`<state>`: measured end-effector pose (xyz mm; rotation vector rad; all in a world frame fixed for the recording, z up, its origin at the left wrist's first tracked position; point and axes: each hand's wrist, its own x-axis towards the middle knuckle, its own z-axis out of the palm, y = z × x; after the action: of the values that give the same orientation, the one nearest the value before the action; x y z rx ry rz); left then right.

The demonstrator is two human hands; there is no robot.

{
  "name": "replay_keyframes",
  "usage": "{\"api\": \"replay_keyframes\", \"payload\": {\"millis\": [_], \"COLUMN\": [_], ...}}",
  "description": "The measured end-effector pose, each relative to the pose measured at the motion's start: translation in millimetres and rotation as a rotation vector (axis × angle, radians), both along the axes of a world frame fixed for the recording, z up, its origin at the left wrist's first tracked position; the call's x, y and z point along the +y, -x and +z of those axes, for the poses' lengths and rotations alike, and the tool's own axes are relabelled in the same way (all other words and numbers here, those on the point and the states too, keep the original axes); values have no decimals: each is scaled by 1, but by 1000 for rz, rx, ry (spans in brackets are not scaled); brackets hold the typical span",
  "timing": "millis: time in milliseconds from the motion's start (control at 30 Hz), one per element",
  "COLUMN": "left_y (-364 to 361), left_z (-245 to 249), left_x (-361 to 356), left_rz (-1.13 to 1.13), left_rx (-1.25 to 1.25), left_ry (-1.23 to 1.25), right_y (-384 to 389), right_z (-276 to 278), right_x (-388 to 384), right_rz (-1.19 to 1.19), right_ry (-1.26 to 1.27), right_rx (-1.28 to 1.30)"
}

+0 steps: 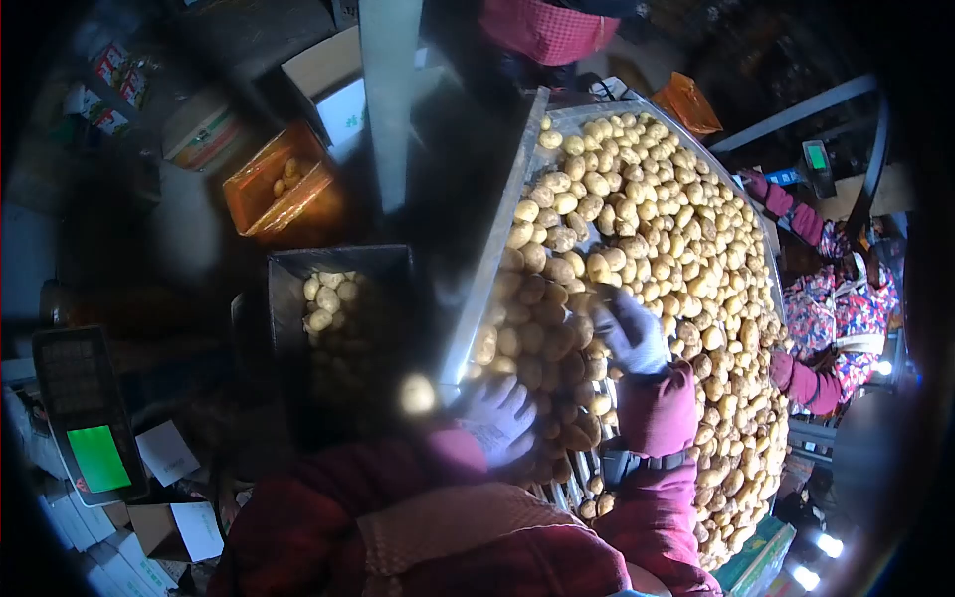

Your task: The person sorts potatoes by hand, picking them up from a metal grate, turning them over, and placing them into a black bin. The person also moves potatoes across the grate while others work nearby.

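Note:
My left hand (pixel 497 420), in a pale purple glove, is at the near end of the table's metal rim (pixel 494 239). Its fingers are stretched and apart, with nothing in them. Left of it, a blurred bright potato (pixel 416 394) appears apart from the hand. My right hand (pixel 634 333), gloved alike, reaches over the heap of potatoes (pixel 696 298) on the sorting table. Its fingers curl down among them; whatever they hold is hidden. Beyond the rim on the left, a black crate (pixel 338 261) has several potatoes (pixel 328 298) inside.
An orange crate (pixel 281 184) with a few potatoes stands beyond the black one. A scale with a green display (pixel 97 458) is at the left, near open cartons (pixel 177 529). Across the table a co-worker in floral clothing (pixel 841 308) reaches in; another person (pixel 549 30) stands at the far end.

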<state>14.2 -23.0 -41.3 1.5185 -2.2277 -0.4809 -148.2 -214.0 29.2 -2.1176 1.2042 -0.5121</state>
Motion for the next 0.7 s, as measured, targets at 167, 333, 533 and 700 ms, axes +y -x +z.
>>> {"api": "replay_keyframes", "payload": {"millis": [167,333,533,700], "left_y": [-7,-12,1,5], "left_z": [12,19,4,11], "left_x": [-11,-8,-3,-6], "left_rz": [-45,-50,43,42], "left_rx": [192,-20,-53,-118], "left_ry": [-279,-109,22,17], "right_y": [-101,-66,85,55], "right_z": [21,-27,-86,-78], "right_x": [-51,-108,-39,23], "right_rz": [23,-140,-649,-306], "right_ry": [63,306,238,356], "right_rx": [-99,-87,610,385]}}
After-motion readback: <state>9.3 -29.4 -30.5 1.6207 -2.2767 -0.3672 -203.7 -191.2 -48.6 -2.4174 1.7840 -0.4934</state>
